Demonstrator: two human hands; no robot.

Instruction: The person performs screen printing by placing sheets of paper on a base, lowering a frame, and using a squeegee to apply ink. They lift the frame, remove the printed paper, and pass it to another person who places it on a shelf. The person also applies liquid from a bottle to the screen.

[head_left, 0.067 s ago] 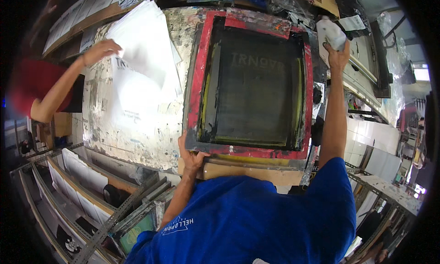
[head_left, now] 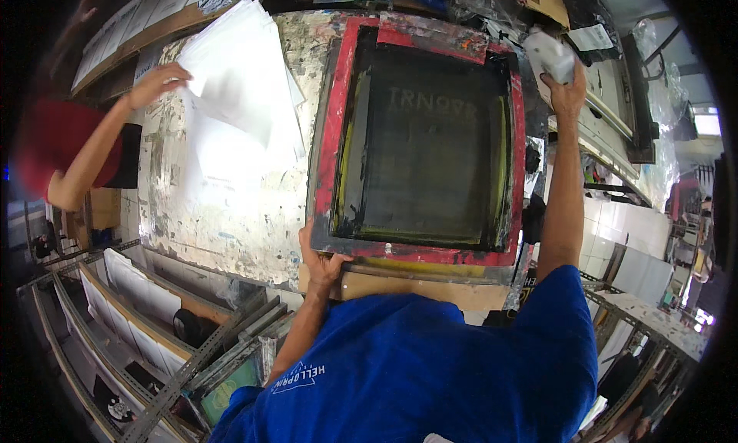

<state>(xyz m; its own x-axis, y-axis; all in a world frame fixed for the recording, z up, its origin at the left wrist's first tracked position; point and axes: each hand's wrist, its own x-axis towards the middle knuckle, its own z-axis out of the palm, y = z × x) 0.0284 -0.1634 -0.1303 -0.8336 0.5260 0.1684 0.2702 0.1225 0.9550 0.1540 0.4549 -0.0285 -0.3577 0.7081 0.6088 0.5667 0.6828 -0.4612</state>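
Observation:
In front of me lies a silk-screen frame, red and ink-stained, with dark mesh and faint lettering on it. My left hand grips its near left corner, thumb toward the front edge and fingers up along the side. Beyond the frame's far right corner, my right hand is closed around a whitish plastic bottle, held up and slightly blurred. A stack of white sheets sits left of the frame. Beside it, a co-worker's hand is at the edge of a lifted white sheet.
The paint-spattered table carries the frame and sheets. A metal rack with boards stands at the near left, shelving at the near right. Plastic wrap and cardboard crowd the far right. The co-worker in red stands left.
The bottle in my right hand has shifted slightly and tilted. The co-worker's hand has moved a little left with the sheet. My left hand stays on the frame.

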